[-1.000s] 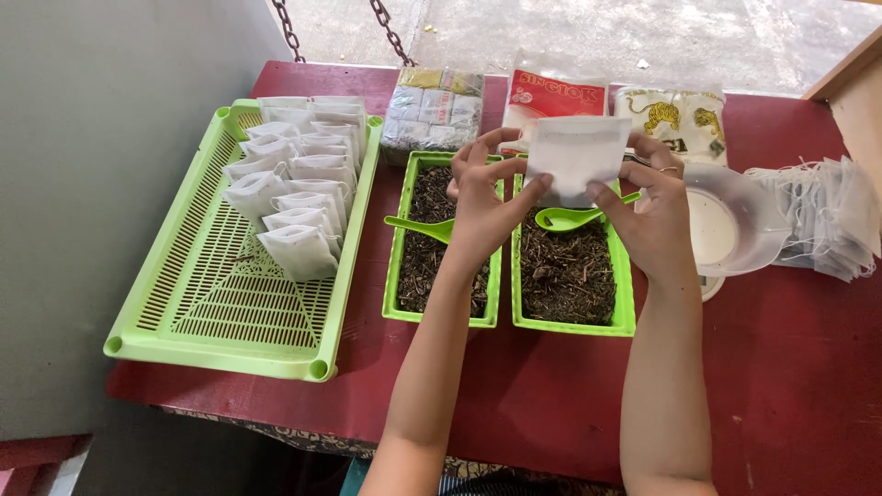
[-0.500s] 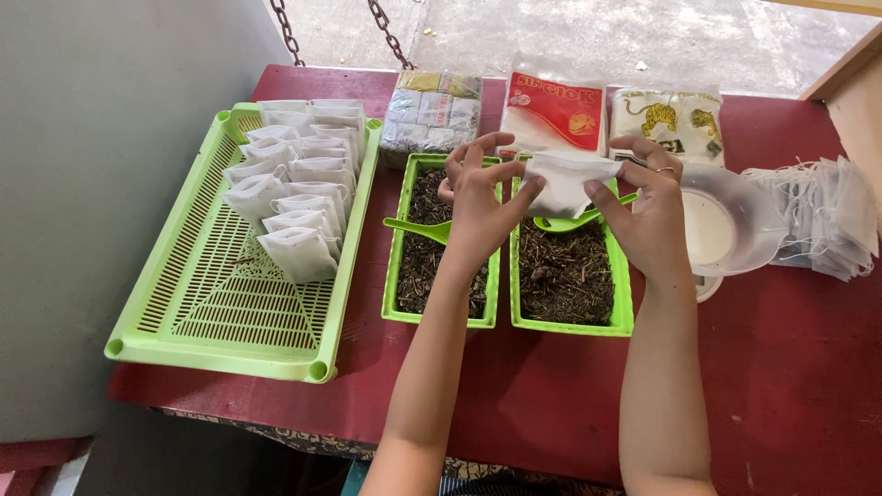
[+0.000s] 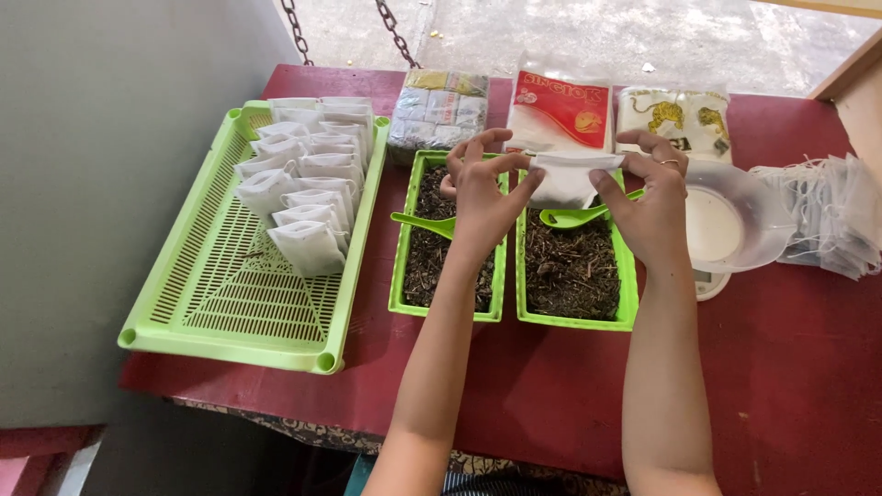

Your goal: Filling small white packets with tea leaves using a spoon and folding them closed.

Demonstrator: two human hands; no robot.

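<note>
Head view: both hands hold one small white filter bag (image 3: 565, 179) above two green trays of dark dried leaf.

The left hand (image 3: 480, 193) pinches the bag's left upper edge between thumb and fingers, remaining fingers spread loosely; the right hand (image 3: 648, 202) grips the right upper edge the same way, a ring on one finger. The bag hangs over the gap between the left leaf tray (image 3: 401, 276) and the right leaf tray (image 3: 625, 303), each with a green spoon (image 3: 418, 223) resting in it. To the left, a large slotted green basket (image 3: 230, 321) carries rows of filled white bags (image 3: 308, 184). Three sealed packets (image 3: 560, 110) lie behind the trays. A clear plastic bowl (image 3: 744, 216) sits just right of the right hand, and a stack of empty bags (image 3: 827, 220) lies beyond it on the red table (image 3: 781, 367).
</note>
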